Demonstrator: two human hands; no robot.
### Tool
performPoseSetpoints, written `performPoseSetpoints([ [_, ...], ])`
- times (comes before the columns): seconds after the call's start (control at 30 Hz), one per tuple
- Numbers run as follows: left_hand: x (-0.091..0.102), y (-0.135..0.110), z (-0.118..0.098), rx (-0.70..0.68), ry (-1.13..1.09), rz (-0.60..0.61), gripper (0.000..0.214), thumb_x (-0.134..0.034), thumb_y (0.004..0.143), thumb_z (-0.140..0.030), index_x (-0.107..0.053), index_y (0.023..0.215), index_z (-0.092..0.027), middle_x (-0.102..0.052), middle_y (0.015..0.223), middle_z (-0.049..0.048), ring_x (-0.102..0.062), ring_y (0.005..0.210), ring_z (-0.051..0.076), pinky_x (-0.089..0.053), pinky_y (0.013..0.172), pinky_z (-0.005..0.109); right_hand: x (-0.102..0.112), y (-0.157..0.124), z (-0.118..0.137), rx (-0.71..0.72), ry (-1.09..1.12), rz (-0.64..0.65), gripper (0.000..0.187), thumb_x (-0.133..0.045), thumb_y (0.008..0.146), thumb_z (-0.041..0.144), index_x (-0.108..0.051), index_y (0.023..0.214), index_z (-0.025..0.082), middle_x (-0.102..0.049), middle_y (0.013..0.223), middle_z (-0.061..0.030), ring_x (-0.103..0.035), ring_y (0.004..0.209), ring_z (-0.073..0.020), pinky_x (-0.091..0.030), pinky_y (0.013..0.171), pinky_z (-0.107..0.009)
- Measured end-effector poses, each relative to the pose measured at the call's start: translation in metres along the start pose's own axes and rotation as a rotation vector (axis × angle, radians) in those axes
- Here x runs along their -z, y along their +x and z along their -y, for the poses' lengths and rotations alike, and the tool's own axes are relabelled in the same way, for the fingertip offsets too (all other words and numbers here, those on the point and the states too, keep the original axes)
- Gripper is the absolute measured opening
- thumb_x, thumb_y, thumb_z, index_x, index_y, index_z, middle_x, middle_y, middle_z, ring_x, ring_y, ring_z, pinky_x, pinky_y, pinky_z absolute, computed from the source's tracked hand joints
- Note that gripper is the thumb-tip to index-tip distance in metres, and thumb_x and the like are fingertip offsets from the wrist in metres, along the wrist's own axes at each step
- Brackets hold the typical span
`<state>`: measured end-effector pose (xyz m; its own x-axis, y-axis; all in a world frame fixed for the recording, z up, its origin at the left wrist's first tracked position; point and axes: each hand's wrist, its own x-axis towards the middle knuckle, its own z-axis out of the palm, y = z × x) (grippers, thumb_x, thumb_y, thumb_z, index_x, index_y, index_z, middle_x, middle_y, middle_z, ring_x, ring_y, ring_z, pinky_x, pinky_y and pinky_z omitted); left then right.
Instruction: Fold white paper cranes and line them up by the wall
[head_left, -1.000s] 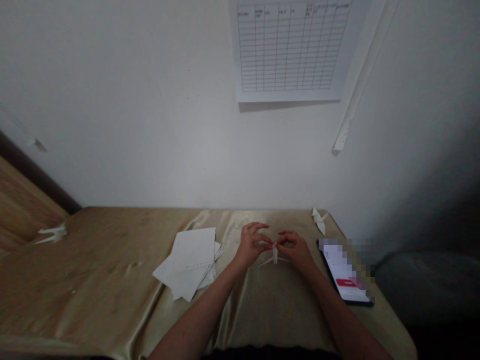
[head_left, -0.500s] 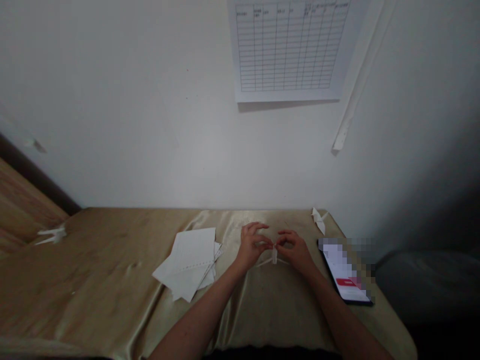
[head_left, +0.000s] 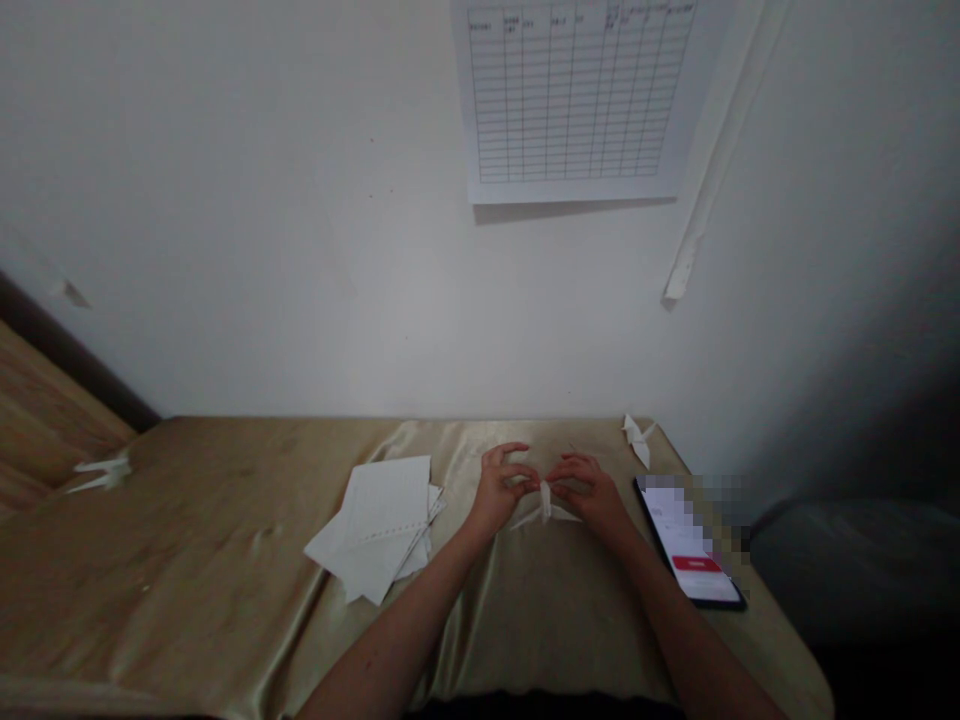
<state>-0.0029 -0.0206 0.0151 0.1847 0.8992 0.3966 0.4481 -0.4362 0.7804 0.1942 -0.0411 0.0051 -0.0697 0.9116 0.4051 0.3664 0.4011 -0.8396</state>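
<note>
A small white folded paper figure (head_left: 545, 507) stands on the gold satin tablecloth (head_left: 225, 520), with thin wings stretched to either side. My left hand (head_left: 496, 492) pinches its top from the left, fingers curled. My right hand (head_left: 592, 491) pinches the same top from the right. Both hands rest low over the cloth near the table's far edge.
A loose stack of white paper sheets (head_left: 381, 524) lies left of my hands. A lit phone (head_left: 688, 548) lies at the right edge. One finished paper crane (head_left: 637, 436) sits at the far right corner, another (head_left: 105, 468) at the far left. A printed grid sheet (head_left: 574, 95) hangs on the wall.
Both hands have shifted slightly away from me and closed tighter on the figure's top; the figure moved with them.
</note>
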Motion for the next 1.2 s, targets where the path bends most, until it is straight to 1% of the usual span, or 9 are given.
performPoseSetpoints([
  [0.27,-0.001,-0.001,0.000,0.007,-0.019,0.019,0.013,-0.084,0.067,-0.016,-0.078,0.071,-0.027,-0.064,0.127,0.0035,-0.052,0.124,0.027,-0.035,0.112,0.048,-0.005,0.000,-0.005,0.067,-0.035,-0.016,0.010,-0.073,0.078,0.040,-0.076,0.078,0.031,-0.073,0.095,-0.0023,-0.055,0.116,-0.0267,-0.036,0.106,-0.048],
  [0.57,-0.004,-0.002,-0.003,-0.060,0.026,0.068,0.008,-0.081,0.073,-0.022,-0.079,0.076,-0.029,-0.064,0.124,0.0033,-0.051,0.122,0.026,-0.036,0.111,0.047,-0.010,-0.004,0.000,0.152,-0.152,0.050,0.007,-0.064,0.084,0.030,-0.071,0.085,0.029,-0.070,0.104,-0.0031,-0.051,0.117,-0.0254,-0.035,0.105,-0.047],
  [0.67,-0.006,-0.003,-0.004,-0.066,0.036,0.049,0.008,-0.081,0.074,-0.021,-0.078,0.076,-0.028,-0.063,0.121,0.0036,-0.052,0.120,0.025,-0.037,0.109,0.045,-0.011,-0.005,-0.001,0.173,-0.210,0.051,0.007,-0.062,0.085,0.029,-0.069,0.085,0.029,-0.068,0.105,-0.0034,-0.050,0.116,-0.0257,-0.034,0.105,-0.047],
  [0.77,-0.006,-0.003,-0.002,-0.052,0.041,0.020,0.008,-0.081,0.074,-0.022,-0.078,0.078,-0.027,-0.063,0.121,0.0043,-0.053,0.120,0.025,-0.037,0.109,0.045,-0.010,-0.004,-0.004,0.182,-0.277,0.001,0.008,-0.060,0.088,0.031,-0.067,0.086,0.028,-0.067,0.105,-0.0040,-0.050,0.114,-0.0260,-0.033,0.104,-0.048],
  [0.87,-0.005,-0.002,0.001,-0.024,0.044,0.013,0.009,-0.080,0.076,-0.026,-0.078,0.084,-0.028,-0.064,0.122,0.0045,-0.054,0.120,0.025,-0.038,0.110,0.046,-0.006,-0.004,-0.005,0.183,-0.367,-0.056,0.010,-0.058,0.089,0.030,-0.067,0.088,0.028,-0.066,0.106,-0.0048,-0.050,0.112,-0.0263,-0.030,0.107,-0.052],
  [0.93,-0.003,-0.001,0.002,-0.010,0.050,0.034,0.008,-0.080,0.076,-0.029,-0.079,0.084,-0.029,-0.065,0.122,0.0038,-0.055,0.121,0.025,-0.038,0.110,0.046,-0.004,-0.005,-0.005,0.181,-0.426,-0.070,0.010,-0.057,0.089,0.029,-0.067,0.090,0.028,-0.066,0.107,-0.0050,-0.049,0.114,-0.0265,-0.024,0.111,-0.056],
  [1.07,-0.002,-0.002,0.003,-0.013,0.094,0.068,0.015,-0.087,0.068,-0.031,-0.080,0.081,-0.030,-0.066,0.125,0.0024,-0.054,0.123,0.027,-0.038,0.110,0.047,-0.004,-0.007,-0.002,0.196,-0.487,-0.043,0.010,-0.058,0.088,0.029,-0.067,0.092,0.029,-0.065,0.108,-0.0046,-0.049,0.118,-0.0273,-0.010,0.116,-0.061],
  [1.13,-0.002,-0.002,0.004,-0.029,0.120,0.061,0.014,-0.087,0.067,-0.031,-0.080,0.079,-0.030,-0.067,0.125,0.0024,-0.054,0.122,0.027,-0.038,0.109,0.048,-0.006,-0.007,-0.002,0.198,-0.480,-0.033,0.009,-0.060,0.088,0.030,-0.067,0.092,0.029,-0.065,0.109,-0.0045,-0.049,0.119,-0.0275,-0.009,0.117,-0.061],
  [1.2,-0.002,-0.001,0.005,-0.040,0.133,0.044,0.012,-0.087,0.068,-0.028,-0.079,0.077,-0.029,-0.068,0.124,0.0024,-0.055,0.121,0.027,-0.038,0.109,0.049,-0.007,-0.007,-0.004,0.187,-0.442,-0.049,0.010,-0.062,0.087,0.033,-0.067,0.095,0.029,-0.065,0.110,-0.0049,-0.050,0.118,-0.0274,-0.014,0.117,-0.060],
])
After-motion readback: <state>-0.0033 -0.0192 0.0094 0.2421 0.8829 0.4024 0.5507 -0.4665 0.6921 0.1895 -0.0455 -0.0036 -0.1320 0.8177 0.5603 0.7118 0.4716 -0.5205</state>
